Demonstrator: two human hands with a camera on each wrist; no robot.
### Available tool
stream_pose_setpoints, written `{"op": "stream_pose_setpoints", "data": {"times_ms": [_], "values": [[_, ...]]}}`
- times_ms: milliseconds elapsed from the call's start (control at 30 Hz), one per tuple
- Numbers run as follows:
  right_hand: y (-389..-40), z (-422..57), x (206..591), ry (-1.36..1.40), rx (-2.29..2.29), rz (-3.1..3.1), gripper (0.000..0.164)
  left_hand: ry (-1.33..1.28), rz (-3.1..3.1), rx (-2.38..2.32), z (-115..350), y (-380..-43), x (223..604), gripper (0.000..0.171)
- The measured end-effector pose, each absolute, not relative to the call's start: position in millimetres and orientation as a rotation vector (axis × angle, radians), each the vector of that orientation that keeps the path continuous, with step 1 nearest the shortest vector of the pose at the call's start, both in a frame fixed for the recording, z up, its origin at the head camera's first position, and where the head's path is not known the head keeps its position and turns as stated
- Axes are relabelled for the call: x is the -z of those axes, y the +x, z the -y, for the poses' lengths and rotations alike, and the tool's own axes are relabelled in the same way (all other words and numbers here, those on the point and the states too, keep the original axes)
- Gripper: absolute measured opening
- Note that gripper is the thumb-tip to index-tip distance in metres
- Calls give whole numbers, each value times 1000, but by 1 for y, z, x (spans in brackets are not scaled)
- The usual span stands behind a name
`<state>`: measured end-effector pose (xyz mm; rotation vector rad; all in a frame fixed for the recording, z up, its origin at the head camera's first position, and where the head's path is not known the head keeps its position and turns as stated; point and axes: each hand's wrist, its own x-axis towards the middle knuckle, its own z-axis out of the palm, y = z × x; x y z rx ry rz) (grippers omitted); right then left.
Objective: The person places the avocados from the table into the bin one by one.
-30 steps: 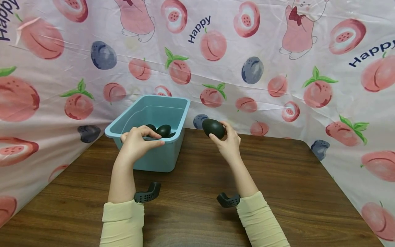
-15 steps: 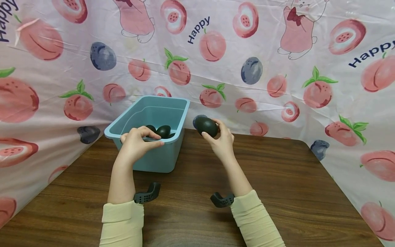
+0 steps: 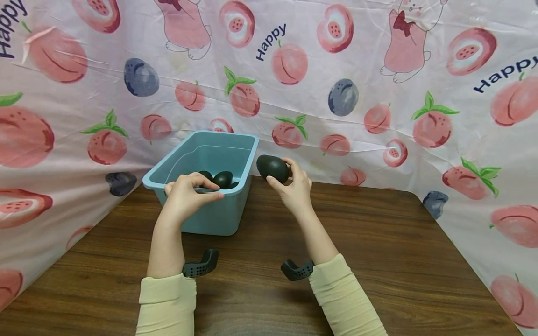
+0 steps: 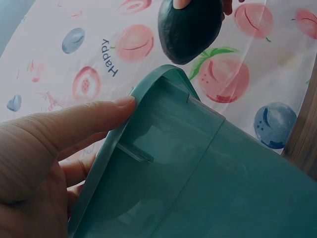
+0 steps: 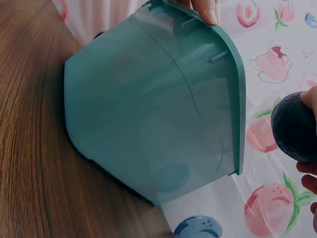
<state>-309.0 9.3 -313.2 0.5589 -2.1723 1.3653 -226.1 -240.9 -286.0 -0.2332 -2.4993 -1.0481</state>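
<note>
A dark green avocado [image 3: 272,168] is gripped in my right hand [image 3: 296,189], held in the air just right of the blue-green plastic bin [image 3: 214,214]. In the left wrist view the avocado [image 4: 190,29] appears beyond the bin's rim. My left hand [image 3: 187,196] pinches the bin's near rim, thumb outside and fingers over the edge; the left wrist view shows the thumb [image 4: 99,116] on that rim. Inside the bin lie several more dark avocados [image 3: 222,179], partly hidden by the near wall and my left hand.
The bin stands on a brown wooden table [image 3: 370,252], toward the back left. A fruit-printed cloth [image 3: 311,112] hangs behind and along both sides. Black wrist mounts [image 3: 201,265] sit at both sleeve cuffs.
My right hand has moved left with the avocado, bringing it closer to the bin's right rim. The left hand and the bin have stayed in place.
</note>
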Motion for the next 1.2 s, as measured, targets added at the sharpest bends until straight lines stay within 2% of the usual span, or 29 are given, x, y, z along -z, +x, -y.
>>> {"op": "stream_pose_setpoints", "data": {"times_ms": [1200], "values": [[-310,36,288,615,-1278,2258,57,-249,2493,1033,242,-227,287,21]]}}
